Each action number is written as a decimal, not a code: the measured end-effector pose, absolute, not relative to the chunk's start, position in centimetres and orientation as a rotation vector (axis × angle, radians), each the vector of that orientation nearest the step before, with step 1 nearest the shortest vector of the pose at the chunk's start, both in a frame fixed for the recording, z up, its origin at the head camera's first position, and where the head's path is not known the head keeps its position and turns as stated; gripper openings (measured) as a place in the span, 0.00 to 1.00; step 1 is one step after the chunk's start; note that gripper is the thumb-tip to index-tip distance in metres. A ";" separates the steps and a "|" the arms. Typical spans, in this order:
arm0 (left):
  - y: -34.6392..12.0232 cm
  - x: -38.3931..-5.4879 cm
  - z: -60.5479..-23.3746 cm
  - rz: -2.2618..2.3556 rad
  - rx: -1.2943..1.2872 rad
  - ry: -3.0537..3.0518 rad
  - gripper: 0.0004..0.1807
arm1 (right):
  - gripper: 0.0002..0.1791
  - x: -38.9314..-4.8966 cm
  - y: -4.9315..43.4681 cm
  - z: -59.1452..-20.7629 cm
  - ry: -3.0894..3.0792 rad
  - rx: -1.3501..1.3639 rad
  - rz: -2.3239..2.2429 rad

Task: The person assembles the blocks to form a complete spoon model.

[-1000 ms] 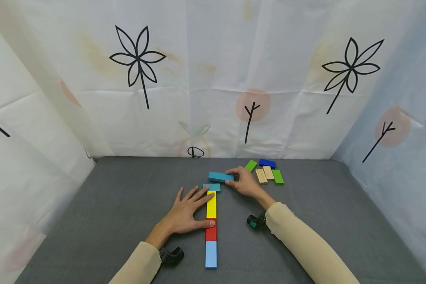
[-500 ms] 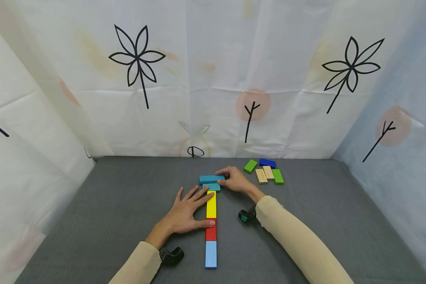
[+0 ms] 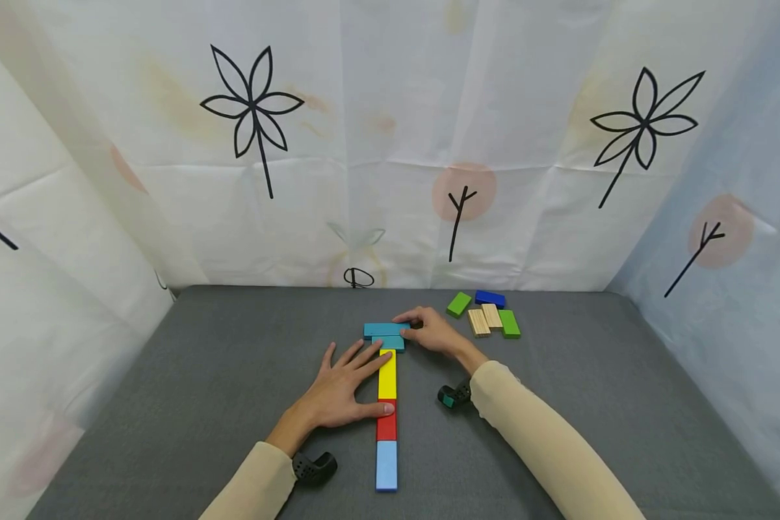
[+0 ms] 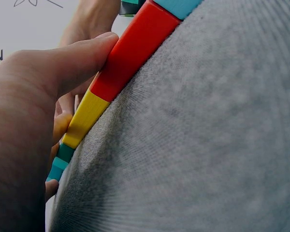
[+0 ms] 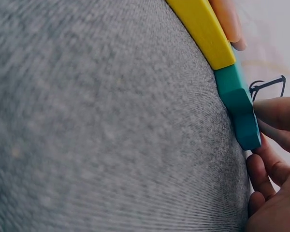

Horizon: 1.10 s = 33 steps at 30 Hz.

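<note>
A line of wooden blocks runs away from the person: light blue (image 3: 386,467), red (image 3: 386,431), yellow (image 3: 388,381), then a teal block (image 3: 391,342) laid crosswise. My left hand (image 3: 333,393) is spread over the line, its thumb on the red block and fingertips by the yellow and teal ones. Beyond the teal block, a longer blue block (image 3: 380,330) lies parallel and right against it. The right hand (image 3: 434,334) pinches this blue block's right end between thumb and fingers. In the right wrist view the teal block (image 5: 228,79) meets the yellow block's end.
Back right on the grey table (image 3: 234,375) lie two green blocks, one tilted (image 3: 458,304) and one straighter (image 3: 509,323), a dark blue block (image 3: 490,297) and two plain wood blocks, the left one (image 3: 478,323) nearer. A white printed cloth (image 3: 390,231) stands behind the table.
The right hand has brought the blue block leftward and slightly nearer, down against the far side of the teal block. My left hand has stayed in place.
</note>
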<state>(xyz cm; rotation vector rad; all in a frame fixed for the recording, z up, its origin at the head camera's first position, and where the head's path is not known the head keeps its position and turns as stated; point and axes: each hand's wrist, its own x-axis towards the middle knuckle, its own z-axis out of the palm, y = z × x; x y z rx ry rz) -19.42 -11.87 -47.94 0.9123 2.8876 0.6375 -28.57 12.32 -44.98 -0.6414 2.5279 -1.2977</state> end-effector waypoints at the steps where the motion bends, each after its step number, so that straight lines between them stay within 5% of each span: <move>1: -11.9 -19.4 -47.9 0.635 0.910 2.886 0.49 | 0.17 -28.6 12.4 -45.0 2.524 -0.641 -1.299; 33: -11.8 -20.7 -48.3 0.562 0.921 2.948 0.54 | 0.19 -28.1 12.3 -45.5 2.574 -0.627 -1.261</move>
